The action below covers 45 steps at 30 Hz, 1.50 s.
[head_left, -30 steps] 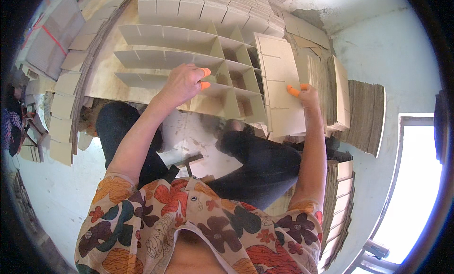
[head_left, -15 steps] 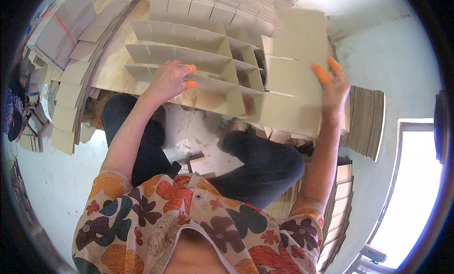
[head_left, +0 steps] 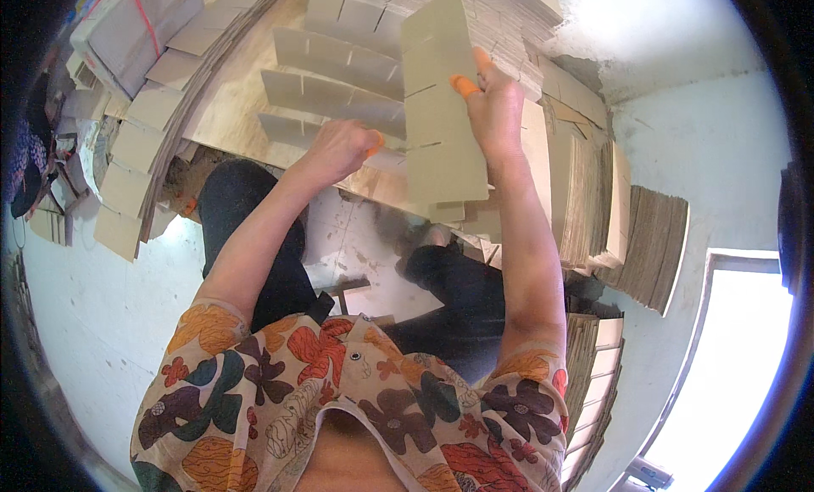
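In my right hand [head_left: 496, 114] is a slotted cardboard strip [head_left: 436, 119], raised upright over the right end of a row of long cardboard divider strips [head_left: 335, 97]. Those strips stand on edge, roughly parallel, and the raised piece hides their right ends and any cross pieces there. My left hand [head_left: 341, 151] is closed at the nearest long strip [head_left: 284, 132], its fingertips pinching the top edge. Orange finger covers show on both hands.
The wooden table top [head_left: 242, 76] carries stacked slotted cardboard [head_left: 369, 17] at the back. More cardboard stacks [head_left: 585, 195] stand to the right, others [head_left: 161, 136] to the left near a red-strapped bundle [head_left: 140, 38]. My legs [head_left: 246, 212] are below the near table edge.
My right hand has swung left with the cardboard strip, from beside the divider grid to over its right end. My left hand has moved slightly right and down along the nearest strip.
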Motion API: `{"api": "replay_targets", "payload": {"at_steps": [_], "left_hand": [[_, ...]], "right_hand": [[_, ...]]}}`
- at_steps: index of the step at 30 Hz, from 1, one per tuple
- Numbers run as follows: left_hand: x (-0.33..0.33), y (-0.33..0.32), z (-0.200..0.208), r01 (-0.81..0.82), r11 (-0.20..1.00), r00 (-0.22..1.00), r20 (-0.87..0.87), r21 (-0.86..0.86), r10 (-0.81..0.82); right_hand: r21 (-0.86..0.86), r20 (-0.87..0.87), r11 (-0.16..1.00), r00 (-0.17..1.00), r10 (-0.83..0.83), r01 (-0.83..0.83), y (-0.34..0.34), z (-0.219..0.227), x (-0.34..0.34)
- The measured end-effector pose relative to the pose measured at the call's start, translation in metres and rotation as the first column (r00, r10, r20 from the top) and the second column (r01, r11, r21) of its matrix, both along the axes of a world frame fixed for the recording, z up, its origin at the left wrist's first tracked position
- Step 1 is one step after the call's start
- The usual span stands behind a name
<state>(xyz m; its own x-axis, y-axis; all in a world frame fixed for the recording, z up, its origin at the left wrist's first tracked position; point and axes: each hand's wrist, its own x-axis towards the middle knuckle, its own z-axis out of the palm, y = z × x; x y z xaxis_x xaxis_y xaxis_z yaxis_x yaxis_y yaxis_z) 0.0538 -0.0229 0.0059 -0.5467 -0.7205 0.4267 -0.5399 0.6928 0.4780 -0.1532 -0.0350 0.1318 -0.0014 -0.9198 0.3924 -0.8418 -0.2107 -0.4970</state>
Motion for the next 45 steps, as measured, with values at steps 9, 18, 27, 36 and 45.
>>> {"api": "replay_targets", "payload": {"at_steps": [9, 18, 27, 36, 45], "left_hand": [[-0.004, -0.002, 0.003, -0.011, 0.999, 1.0, 0.022, 0.031, 0.01], [-0.008, -0.005, -0.001, -0.001, 1.0, 0.998, 0.066, 0.007, 0.001], [-0.014, -0.008, -0.001, -0.012, 0.996, 0.991, 0.137, 0.085, 0.0], [-0.01, -0.005, 0.012, 0.025, 0.997, 0.998, -0.064, 0.072, -0.02], [-0.001, -0.008, 0.012, -0.06, 0.998, 0.998, -0.007, 0.008, 0.06]], "right_hand": [[0.051, -0.009, 0.996, 0.997, 0.077, -0.077, -0.007, -0.012, 0.0], [0.054, -0.048, 0.983, 0.983, 0.179, -0.177, -0.014, -0.062, 0.017], [0.144, -0.505, 0.988, 0.862, 0.034, 0.046, -0.002, -0.093, 0.039], [-0.265, -0.436, 0.794, 0.667, -0.605, 0.547, 0.058, -0.052, -0.151], [0.551, 0.226, 0.712, 0.743, -0.63, 0.436, 0.11, -0.07, -0.241]]}}
